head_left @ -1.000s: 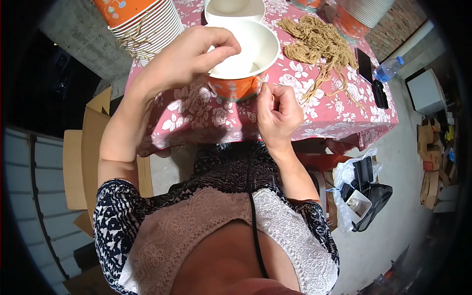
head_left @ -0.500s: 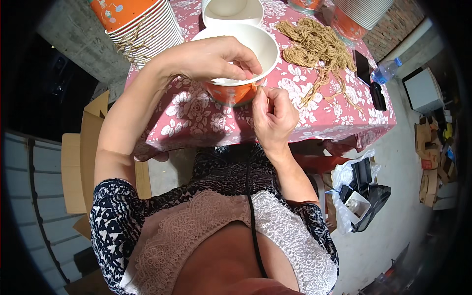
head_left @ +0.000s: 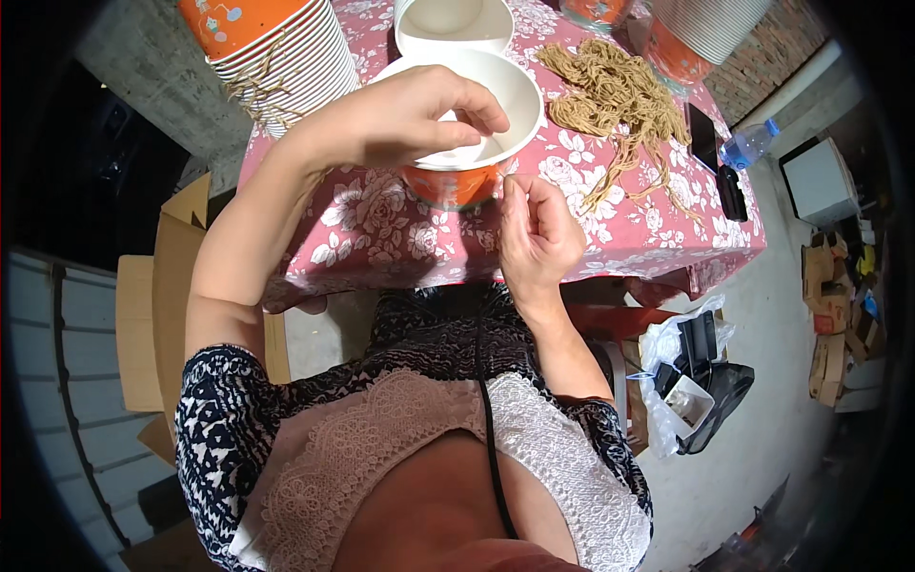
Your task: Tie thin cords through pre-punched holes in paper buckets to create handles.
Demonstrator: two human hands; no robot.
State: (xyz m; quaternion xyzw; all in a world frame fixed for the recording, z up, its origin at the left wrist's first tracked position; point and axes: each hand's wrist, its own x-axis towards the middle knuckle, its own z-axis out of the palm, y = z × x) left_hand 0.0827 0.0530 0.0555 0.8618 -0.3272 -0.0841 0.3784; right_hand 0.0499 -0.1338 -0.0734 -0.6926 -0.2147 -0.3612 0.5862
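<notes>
An orange paper bucket [head_left: 456, 186] with a white inside stands near the front edge of the table. Over its opening bends my left hand [head_left: 415, 112], its thumb and fingers curved down inside the rim and a gap between them. My right hand [head_left: 541, 229] is just right of the bucket's outer wall, slightly apart from it. Its thumb and forefinger are pinched together; anything between them is too small to make out. To the right lies a loose heap of tan cords [head_left: 620, 95].
A flowered pink cloth [head_left: 381, 224] covers the table. A tall stack of orange buckets [head_left: 286, 67] stands at the back left, another white-lined bucket [head_left: 455, 43] behind mine. On the right are a phone [head_left: 702, 133], a black case [head_left: 732, 194] and a plastic bottle [head_left: 750, 145].
My right hand has drawn slightly right and down, away from the bucket's wall. The fingers of my left hand have lifted a little from the near rim.
</notes>
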